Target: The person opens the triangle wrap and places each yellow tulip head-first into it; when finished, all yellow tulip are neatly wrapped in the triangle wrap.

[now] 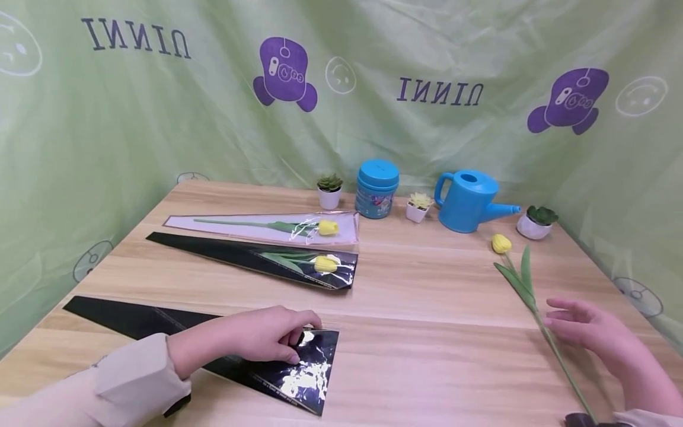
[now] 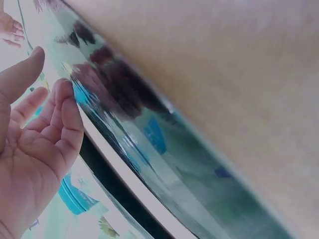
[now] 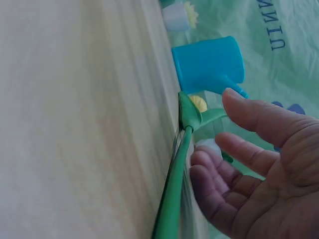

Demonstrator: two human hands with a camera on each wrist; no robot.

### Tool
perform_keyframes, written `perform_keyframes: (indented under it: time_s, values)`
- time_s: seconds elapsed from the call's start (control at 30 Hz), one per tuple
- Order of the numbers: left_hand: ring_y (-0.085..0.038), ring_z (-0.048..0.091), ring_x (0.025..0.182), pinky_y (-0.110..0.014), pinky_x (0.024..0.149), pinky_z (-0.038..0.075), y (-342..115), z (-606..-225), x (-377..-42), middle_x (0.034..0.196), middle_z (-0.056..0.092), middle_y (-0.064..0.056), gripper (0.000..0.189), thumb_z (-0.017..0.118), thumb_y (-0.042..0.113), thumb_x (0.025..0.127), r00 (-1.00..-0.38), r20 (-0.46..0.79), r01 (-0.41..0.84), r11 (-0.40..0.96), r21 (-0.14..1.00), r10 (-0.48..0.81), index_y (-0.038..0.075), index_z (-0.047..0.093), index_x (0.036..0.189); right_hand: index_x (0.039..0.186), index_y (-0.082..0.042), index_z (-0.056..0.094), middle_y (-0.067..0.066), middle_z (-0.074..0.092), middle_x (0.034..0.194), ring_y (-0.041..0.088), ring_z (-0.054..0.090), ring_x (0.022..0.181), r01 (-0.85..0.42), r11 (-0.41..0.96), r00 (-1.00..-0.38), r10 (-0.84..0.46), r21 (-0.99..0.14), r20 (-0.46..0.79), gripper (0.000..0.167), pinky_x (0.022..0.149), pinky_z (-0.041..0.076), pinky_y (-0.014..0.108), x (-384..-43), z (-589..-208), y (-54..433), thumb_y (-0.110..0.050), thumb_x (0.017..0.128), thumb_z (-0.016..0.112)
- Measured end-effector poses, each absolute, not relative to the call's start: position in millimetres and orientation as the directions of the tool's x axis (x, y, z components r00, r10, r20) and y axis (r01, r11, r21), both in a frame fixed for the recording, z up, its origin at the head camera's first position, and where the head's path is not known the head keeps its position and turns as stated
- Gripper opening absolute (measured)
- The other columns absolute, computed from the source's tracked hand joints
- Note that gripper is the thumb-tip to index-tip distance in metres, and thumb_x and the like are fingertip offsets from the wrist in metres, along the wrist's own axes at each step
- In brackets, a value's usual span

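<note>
My left hand (image 1: 269, 335) is over the wide end of a black flower sleeve (image 1: 107, 313) with a glossy clear front, lying flat on the table. In the left wrist view the fingers of that hand (image 2: 42, 134) are loosely bent, fingertips right at the sleeve's edge, with the thumb held apart. At the right, my right hand (image 1: 592, 332) hovers beside the green stem of a single yellow tulip (image 1: 525, 284). Its thumb and fingers are spread apart in the right wrist view, and the tulip stem (image 3: 175, 194) runs past them along the tabletop.
Behind the left hand lie a black sleeve (image 1: 213, 249) and a white sleeve (image 1: 240, 230), each holding a yellow tulip. Along the back stand a blue jar (image 1: 377, 190), a blue watering can (image 1: 464, 204) and small potted succulents (image 1: 329, 193). A green printed cloth surrounds the table.
</note>
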State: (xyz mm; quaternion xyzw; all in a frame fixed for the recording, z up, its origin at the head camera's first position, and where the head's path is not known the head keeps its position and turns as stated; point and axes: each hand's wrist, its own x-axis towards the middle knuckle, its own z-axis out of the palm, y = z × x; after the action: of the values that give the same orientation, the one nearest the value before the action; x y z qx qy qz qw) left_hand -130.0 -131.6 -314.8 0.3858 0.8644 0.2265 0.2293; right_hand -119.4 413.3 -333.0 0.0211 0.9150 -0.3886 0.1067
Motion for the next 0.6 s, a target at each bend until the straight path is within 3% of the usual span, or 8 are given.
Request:
perform_keyframes:
  time_s: [0.1, 0.17, 0.37, 0.5, 0.6]
  values:
    - [0.001, 0.046, 0.06, -0.018, 0.062, 0.041, -133.9, -314.5, -127.4, 0.067, 0.048, 0.013, 0.045, 0.07, 0.015, 0.081, -0.593, -0.217, 0.576, 0.597, 0.558, 0.775, 0.018, 0.049, 0.121, 0.132, -0.003, 0.044, 0.022, 0.056, 0.12, -0.016, 0.046, 0.085, 0.138, 0.726, -0.97, -0.038, -0.674, -0.239, 0.048, 0.068, 0.042, 0.016, -116.9, -338.0, 419.3, -0.026, 0.091, 0.057]
    - [0.001, 0.045, 0.06, -0.018, 0.062, 0.041, -135.7, -314.6, -126.0, 0.067, 0.047, 0.013, 0.045, 0.07, 0.015, 0.08, -0.596, -0.212, 0.576, 0.596, 0.559, 0.774, 0.017, 0.05, 0.12, 0.133, 0.003, 0.04, 0.023, 0.054, 0.121, -0.016, 0.045, 0.086, 0.14, 0.739, -0.97, -0.031, -0.659, -0.24, 0.054, 0.068, 0.041, 0.015, -115.7, -340.2, 422.0, -0.027, 0.091, 0.058]
    - [0.001, 0.044, 0.06, -0.019, 0.061, 0.04, -140.4, -318.2, -121.4, 0.068, 0.046, 0.012, 0.043, 0.071, 0.011, 0.079, -0.619, -0.199, 0.552, 0.601, 0.579, 0.76, 0.016, 0.052, 0.117, 0.123, -0.015, 0.05, -0.002, 0.061, 0.104, -0.009, 0.051, 0.084, 0.131, 0.712, -0.971, -0.047, -0.69, -0.234, 0.035, 0.069, 0.042, 0.015, -117.0, -342.1, 423.4, -0.021, 0.09, 0.06]
    - [0.0, 0.043, 0.06, -0.02, 0.061, 0.04, -140.3, -318.7, -120.5, 0.07, 0.045, 0.011, 0.041, 0.07, 0.01, 0.079, -0.632, -0.211, 0.532, 0.615, 0.582, 0.746, 0.017, 0.053, 0.115, 0.113, -0.029, 0.051, -0.007, 0.059, 0.095, -0.005, 0.052, 0.082, 0.135, 0.693, -0.969, -0.057, -0.708, -0.241, 0.028, 0.069, 0.041, 0.017, -116.2, -343.4, 421.0, -0.019, 0.089, 0.06]
    - [-0.001, 0.043, 0.061, -0.02, 0.062, 0.041, -140.0, -318.6, -120.6, 0.071, 0.045, 0.011, 0.041, 0.07, 0.009, 0.079, -0.634, -0.213, 0.529, 0.618, 0.581, 0.743, 0.018, 0.053, 0.115, 0.12, -0.017, 0.052, -0.007, 0.059, 0.091, -0.003, 0.052, 0.08, 0.14, 0.705, -0.969, -0.046, -0.695, -0.242, 0.033, 0.068, 0.041, 0.018, -115.6, -342.8, 417.4, -0.019, 0.088, 0.061]
